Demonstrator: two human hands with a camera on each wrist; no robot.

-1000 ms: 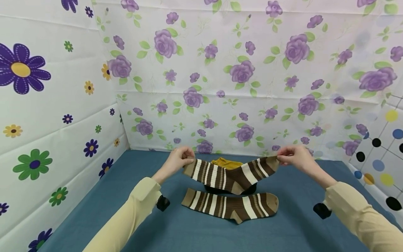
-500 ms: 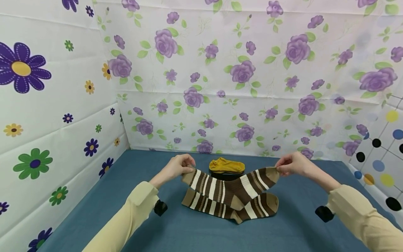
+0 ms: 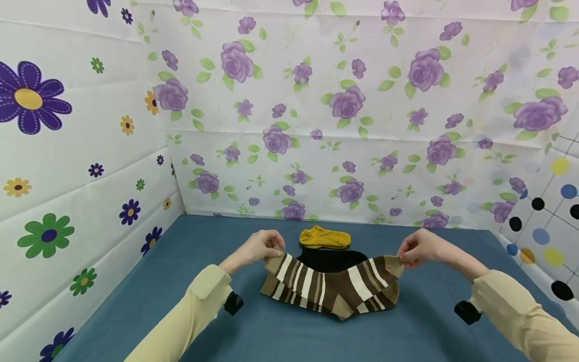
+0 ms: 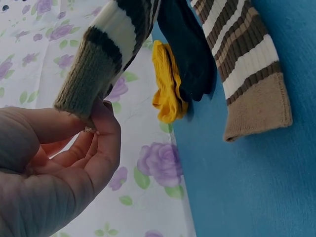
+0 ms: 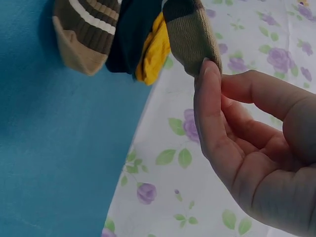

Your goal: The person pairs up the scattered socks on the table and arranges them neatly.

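A brown sock with white and tan stripes (image 3: 332,286) hangs between both hands, sagging in the middle. My left hand (image 3: 260,249) pinches its tan cuff, seen close in the left wrist view. The tan toe end is pinched between thumb and fingers of my right hand (image 3: 420,249). Beneath it, a matching striped sock (image 4: 254,69) lies flat on the table, mostly covered by the held one in the head view. Whether the held sock's low heel touches the one below, I cannot tell.
Behind the striped socks lie dark socks (image 3: 332,260), with yellow socks (image 3: 324,237) farther back. The blue cloth-covered table (image 3: 217,236) meets a flowered sheet (image 3: 316,166) at the back. Patterned sheets also stand at the left and right sides.
Both hands have lowered the held striped sock toward the matching one, which it now largely covers. The dark and yellow socks behind have come into fuller view.
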